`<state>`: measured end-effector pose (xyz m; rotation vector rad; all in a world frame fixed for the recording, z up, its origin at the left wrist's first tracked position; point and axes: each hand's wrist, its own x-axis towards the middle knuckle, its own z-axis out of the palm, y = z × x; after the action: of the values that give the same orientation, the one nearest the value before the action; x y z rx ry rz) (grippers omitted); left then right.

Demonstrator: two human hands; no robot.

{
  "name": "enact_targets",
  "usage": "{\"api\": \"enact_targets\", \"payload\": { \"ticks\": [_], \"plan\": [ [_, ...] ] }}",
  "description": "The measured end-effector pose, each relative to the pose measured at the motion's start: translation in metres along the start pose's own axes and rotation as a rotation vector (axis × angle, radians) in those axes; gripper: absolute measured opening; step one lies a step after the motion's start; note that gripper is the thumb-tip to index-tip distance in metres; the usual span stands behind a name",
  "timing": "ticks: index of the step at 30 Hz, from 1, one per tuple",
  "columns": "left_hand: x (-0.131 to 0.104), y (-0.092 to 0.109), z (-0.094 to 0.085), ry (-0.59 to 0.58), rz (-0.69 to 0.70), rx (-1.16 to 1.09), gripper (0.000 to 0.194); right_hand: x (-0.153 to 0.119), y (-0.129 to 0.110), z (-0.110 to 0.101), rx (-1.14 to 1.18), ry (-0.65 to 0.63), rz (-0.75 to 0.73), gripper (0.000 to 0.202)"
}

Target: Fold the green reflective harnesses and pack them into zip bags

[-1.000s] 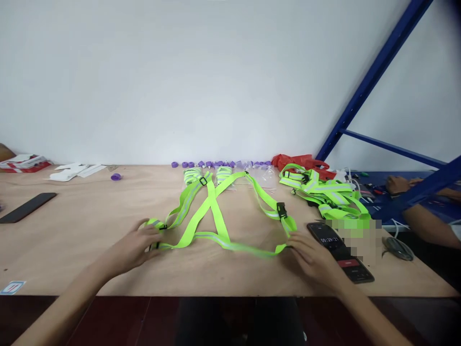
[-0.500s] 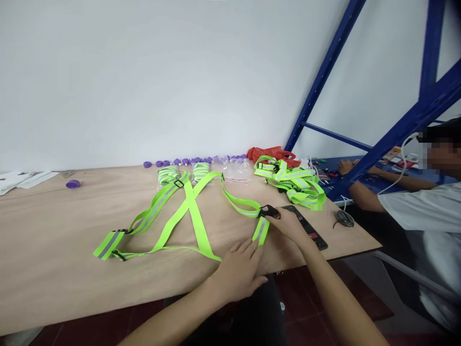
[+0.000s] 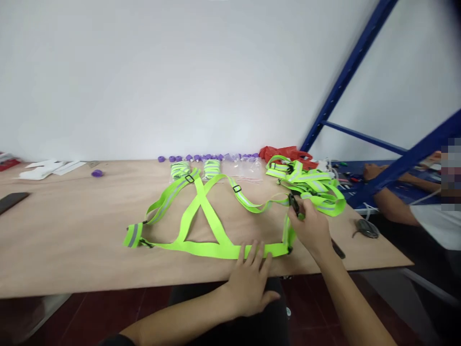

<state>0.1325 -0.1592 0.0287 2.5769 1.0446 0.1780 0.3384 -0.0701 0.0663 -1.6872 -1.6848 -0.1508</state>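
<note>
A neon-yellow strap harness (image 3: 212,223) with grey reflective stripes lies spread on the wooden table, its two straps crossing in an X. My left hand (image 3: 251,283) rests with fingers spread over the lower band near the table's front edge. At the harness's right end, my right hand (image 3: 311,228) pinches a black buckle (image 3: 294,204) and holds it up off the table, the strap hanging below. More neon straps (image 3: 309,182) lie in a heap just behind my right hand. A dark phone-like object (image 3: 337,249) is mostly hidden by my right wrist.
Two bagged strap bundles (image 3: 180,169), clear bags (image 3: 252,168), purple caps (image 3: 209,157) and a red bag (image 3: 284,154) line the back. Blue rack posts (image 3: 349,72) rise at right, beside a person's arm (image 3: 396,206). Dark glasses-like object (image 3: 367,228) lies right.
My right hand has lifted the buckle and drawn the harness's right end outward. The lower band now lies straighter under my left hand. The view has shifted left.
</note>
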Motion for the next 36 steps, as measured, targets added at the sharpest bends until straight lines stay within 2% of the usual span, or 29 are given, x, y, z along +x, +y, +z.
{"api": "enact_targets", "payload": {
  "ticks": [3, 5, 6, 9, 11, 12, 14, 16, 19, 22, 24, 28, 33, 36],
  "plan": [
    [-0.014, -0.007, -0.014, 0.085, 0.035, -0.079, 0.059, -0.029, -0.014, 0.018, 0.034, -0.115, -0.250, 0.004],
    [-0.035, -0.028, -0.033, 0.208, -0.020, -0.131, 0.035, -0.051, -0.023, 0.030, 0.033, -0.101, -0.438, 0.005],
    [-0.050, -0.043, -0.043, 0.301, -0.098, -0.133, 0.028, -0.061, -0.027, 0.035, 0.020, -0.076, -0.510, 0.007],
    [-0.109, -0.101, -0.070, 0.718, -0.609, 0.065, 0.024, -0.084, -0.031, 0.048, -0.030, -0.052, -0.613, 0.014],
    [-0.147, -0.138, -0.080, 0.797, -0.933, 0.201, 0.043, -0.093, -0.026, 0.056, -0.035, -0.087, -0.614, 0.017],
    [-0.163, -0.153, -0.083, 0.784, -1.012, 0.199, 0.047, -0.096, -0.022, 0.059, -0.025, -0.115, -0.609, 0.018],
    [-0.187, -0.176, -0.085, 0.771, -1.063, 0.114, 0.045, -0.098, -0.011, 0.066, 0.024, -0.178, -0.603, 0.021],
    [-0.201, -0.190, -0.087, 0.820, -1.067, -0.010, 0.036, -0.099, 0.000, 0.069, 0.093, -0.233, -0.595, 0.024],
    [-0.215, -0.207, -0.091, 1.033, -1.067, -0.240, 0.029, -0.099, 0.010, 0.071, 0.175, -0.267, -0.546, 0.029],
    [-0.225, -0.225, -0.098, 1.243, -1.022, -0.563, 0.036, -0.099, 0.013, 0.071, 0.195, -0.262, -0.486, 0.035],
    [-0.230, -0.236, -0.101, 1.262, -1.022, -0.673, 0.041, -0.098, 0.014, 0.071, 0.186, -0.256, -0.455, 0.040],
    [-0.240, -0.245, -0.105, 1.131, -1.055, -0.661, 0.042, -0.095, 0.015, 0.072, 0.185, -0.254, -0.423, 0.047],
    [-0.252, -0.240, -0.109, 1.023, -1.148, -0.440, 0.037, -0.096, 0.020, 0.074, 0.166, -0.297, -0.393, 0.051],
    [-0.241, -0.230, -0.113, 0.945, -1.210, -0.254, 0.031, -0.099, 0.024, 0.076, 0.161, -0.330, -0.382, 0.049]
  ]
}}
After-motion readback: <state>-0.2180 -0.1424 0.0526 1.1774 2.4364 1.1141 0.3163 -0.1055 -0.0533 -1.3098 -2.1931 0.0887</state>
